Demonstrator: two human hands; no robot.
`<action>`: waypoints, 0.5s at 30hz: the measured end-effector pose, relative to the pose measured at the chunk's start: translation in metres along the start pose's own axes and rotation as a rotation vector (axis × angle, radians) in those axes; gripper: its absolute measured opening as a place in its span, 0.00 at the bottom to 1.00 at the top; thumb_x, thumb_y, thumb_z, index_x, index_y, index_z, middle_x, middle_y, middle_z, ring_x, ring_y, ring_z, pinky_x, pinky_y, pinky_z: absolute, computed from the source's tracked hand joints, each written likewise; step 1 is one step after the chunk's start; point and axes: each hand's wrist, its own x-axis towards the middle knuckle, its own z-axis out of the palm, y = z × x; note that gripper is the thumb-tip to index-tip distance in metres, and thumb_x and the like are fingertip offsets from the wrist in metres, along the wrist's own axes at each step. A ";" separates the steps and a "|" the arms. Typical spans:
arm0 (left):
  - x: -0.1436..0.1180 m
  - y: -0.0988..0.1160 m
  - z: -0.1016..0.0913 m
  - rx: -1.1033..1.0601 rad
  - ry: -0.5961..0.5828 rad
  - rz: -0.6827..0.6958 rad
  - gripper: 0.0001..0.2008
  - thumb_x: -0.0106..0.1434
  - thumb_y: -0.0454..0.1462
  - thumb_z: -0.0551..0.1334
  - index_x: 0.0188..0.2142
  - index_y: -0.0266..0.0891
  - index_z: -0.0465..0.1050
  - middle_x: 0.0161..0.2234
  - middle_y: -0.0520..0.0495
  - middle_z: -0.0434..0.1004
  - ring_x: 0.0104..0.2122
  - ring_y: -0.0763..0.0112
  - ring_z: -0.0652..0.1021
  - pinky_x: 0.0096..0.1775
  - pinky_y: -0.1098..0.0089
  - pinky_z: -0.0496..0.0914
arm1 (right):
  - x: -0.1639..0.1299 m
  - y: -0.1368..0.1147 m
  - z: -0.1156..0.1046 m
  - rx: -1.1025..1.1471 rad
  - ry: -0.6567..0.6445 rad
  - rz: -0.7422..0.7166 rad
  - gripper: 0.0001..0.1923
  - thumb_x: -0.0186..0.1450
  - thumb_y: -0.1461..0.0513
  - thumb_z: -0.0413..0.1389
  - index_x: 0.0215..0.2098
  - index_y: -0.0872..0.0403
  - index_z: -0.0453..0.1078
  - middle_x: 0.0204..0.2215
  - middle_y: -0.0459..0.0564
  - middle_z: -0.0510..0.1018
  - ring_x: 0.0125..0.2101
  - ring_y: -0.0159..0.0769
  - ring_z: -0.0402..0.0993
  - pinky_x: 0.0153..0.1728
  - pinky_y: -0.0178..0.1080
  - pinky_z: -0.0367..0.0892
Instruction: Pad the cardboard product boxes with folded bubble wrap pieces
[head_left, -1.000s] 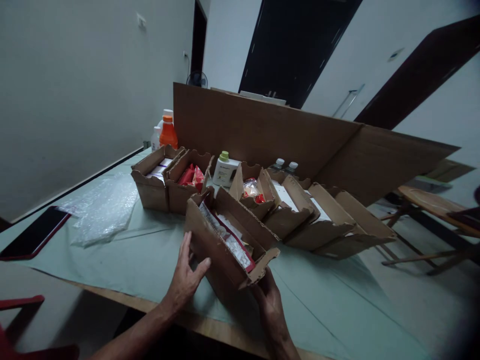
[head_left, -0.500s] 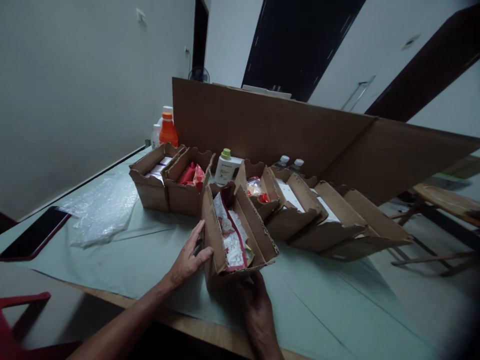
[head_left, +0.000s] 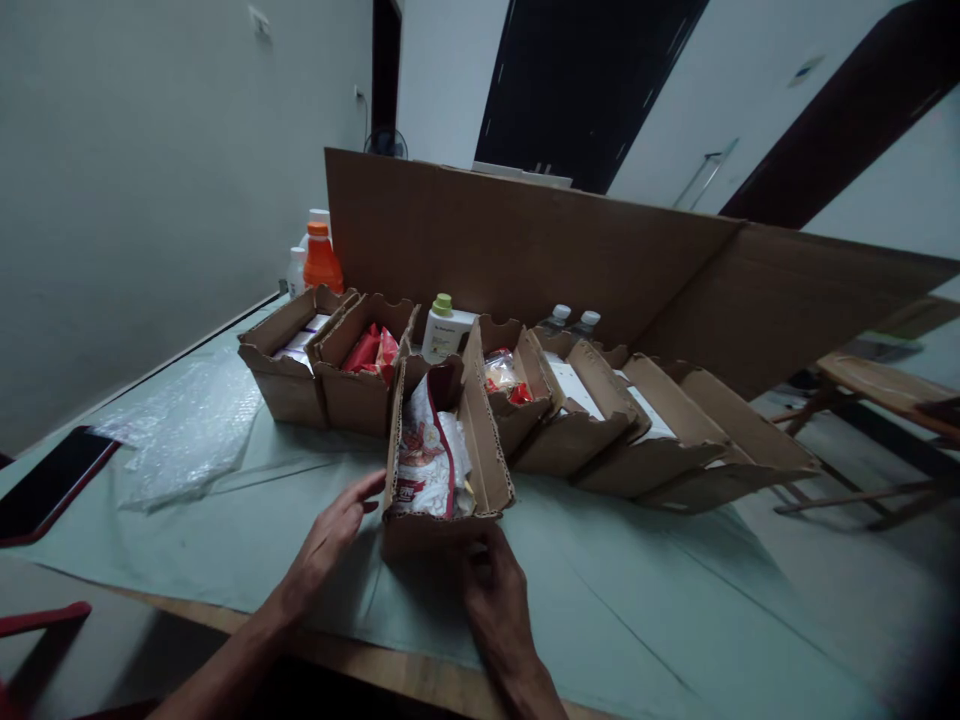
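A cardboard box (head_left: 424, 538) without a lid stands at the front of the row, its near end facing me. In it lies a white and dark-red printed packet (head_left: 424, 465), with other pale wrapped contents beside it. My left hand (head_left: 330, 535) is at the box's left side, its fingers stretched out and the fingertips by the lower wall. At the box's near lower right corner is my right hand (head_left: 499, 590), with fingers curled against the bottom edge and partly hidden.
Behind are several cardboard boxes (head_left: 360, 405), a white bottle with a green cap (head_left: 442, 330), and an orange bottle (head_left: 322, 265). A tall cardboard panel (head_left: 510, 240) stands at the back. Bubble wrap (head_left: 191, 430) and a phone (head_left: 56, 485) lie left on the green-covered table (head_left: 600, 580).
The box has turned straighter and sits lower, slightly to the left. My left hand has slid down and toward me along its side; my right hand stays at the near lower edge.
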 end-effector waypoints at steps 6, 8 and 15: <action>-0.014 -0.015 0.007 0.265 0.044 0.046 0.31 0.58 0.47 0.67 0.61 0.43 0.70 0.60 0.39 0.72 0.57 0.50 0.74 0.59 0.53 0.68 | 0.015 0.007 0.003 -0.037 -0.014 -0.084 0.17 0.64 0.58 0.58 0.51 0.53 0.72 0.41 0.53 0.81 0.39 0.40 0.79 0.41 0.40 0.75; -0.002 -0.017 0.013 0.331 0.086 0.041 0.27 0.61 0.44 0.64 0.59 0.42 0.71 0.57 0.39 0.75 0.52 0.54 0.77 0.55 0.55 0.71 | 0.022 0.010 0.005 -0.049 0.000 -0.131 0.16 0.65 0.60 0.56 0.51 0.53 0.72 0.42 0.53 0.81 0.39 0.40 0.79 0.41 0.40 0.75; 0.050 -0.016 0.010 0.561 0.230 0.076 0.22 0.63 0.44 0.58 0.53 0.38 0.75 0.44 0.42 0.82 0.37 0.63 0.80 0.36 0.68 0.73 | 0.036 0.029 0.010 -0.058 0.046 -0.235 0.14 0.68 0.62 0.51 0.48 0.52 0.75 0.44 0.55 0.81 0.46 0.42 0.79 0.49 0.43 0.73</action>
